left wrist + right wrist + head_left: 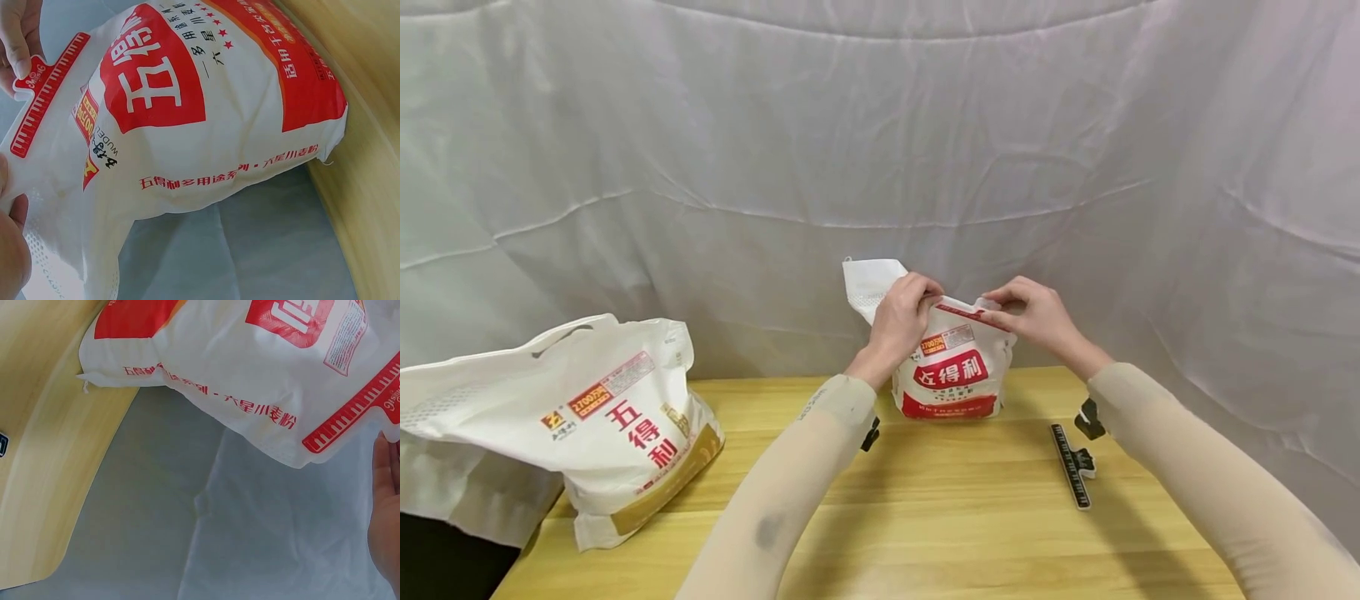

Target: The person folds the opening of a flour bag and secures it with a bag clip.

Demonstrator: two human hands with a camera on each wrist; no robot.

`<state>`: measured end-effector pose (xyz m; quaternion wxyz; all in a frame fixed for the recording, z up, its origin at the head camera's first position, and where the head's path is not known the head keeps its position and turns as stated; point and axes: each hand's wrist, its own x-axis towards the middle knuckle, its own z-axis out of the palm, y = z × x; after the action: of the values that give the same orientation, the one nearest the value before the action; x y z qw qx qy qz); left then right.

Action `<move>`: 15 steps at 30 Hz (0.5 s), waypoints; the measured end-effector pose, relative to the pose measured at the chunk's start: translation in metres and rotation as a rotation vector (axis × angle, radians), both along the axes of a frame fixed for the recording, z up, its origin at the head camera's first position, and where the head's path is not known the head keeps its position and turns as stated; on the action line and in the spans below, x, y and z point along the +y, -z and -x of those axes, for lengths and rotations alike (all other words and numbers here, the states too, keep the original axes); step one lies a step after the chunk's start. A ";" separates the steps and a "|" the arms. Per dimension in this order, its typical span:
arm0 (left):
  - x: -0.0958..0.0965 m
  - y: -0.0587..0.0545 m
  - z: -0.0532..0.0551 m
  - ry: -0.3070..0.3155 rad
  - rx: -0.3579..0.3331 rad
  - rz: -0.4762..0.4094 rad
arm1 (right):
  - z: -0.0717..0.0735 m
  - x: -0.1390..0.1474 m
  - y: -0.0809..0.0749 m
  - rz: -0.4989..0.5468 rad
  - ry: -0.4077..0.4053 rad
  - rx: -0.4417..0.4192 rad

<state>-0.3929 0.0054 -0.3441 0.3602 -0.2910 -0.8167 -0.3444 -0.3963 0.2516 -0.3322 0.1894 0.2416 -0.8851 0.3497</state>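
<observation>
You look to be at the clipping step: the red clip [52, 92] lies across the upper edge of the bag [955, 368], which stands mid-table [970, 517], at the back. Your left hand [901, 315] grips the bag's neck; your right hand [1032, 317] pinches the red clip — whether it has bitten, I cannot tell. The next move probably calls for holding the edge flat and letting go once the whole width is caught. The left wrist view shows the red clip full length; the head view gives just a strip of it — but alone takes in the other bag [617, 425] and the whole black clip [1070, 467]
</observation>
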 end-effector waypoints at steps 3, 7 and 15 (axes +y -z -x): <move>0.000 0.001 0.001 -0.002 0.013 -0.002 | -0.001 -0.001 0.000 -0.010 0.006 0.010; 0.001 0.002 0.002 -0.028 0.047 0.006 | -0.001 0.000 0.001 -0.017 -0.010 0.026; -0.002 0.006 0.003 -0.035 0.144 0.044 | -0.007 0.003 0.002 0.035 -0.010 0.024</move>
<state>-0.3955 0.0032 -0.3504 0.4172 -0.3087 -0.8010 -0.2983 -0.3888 0.2546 -0.3341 0.2024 0.2466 -0.8754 0.3633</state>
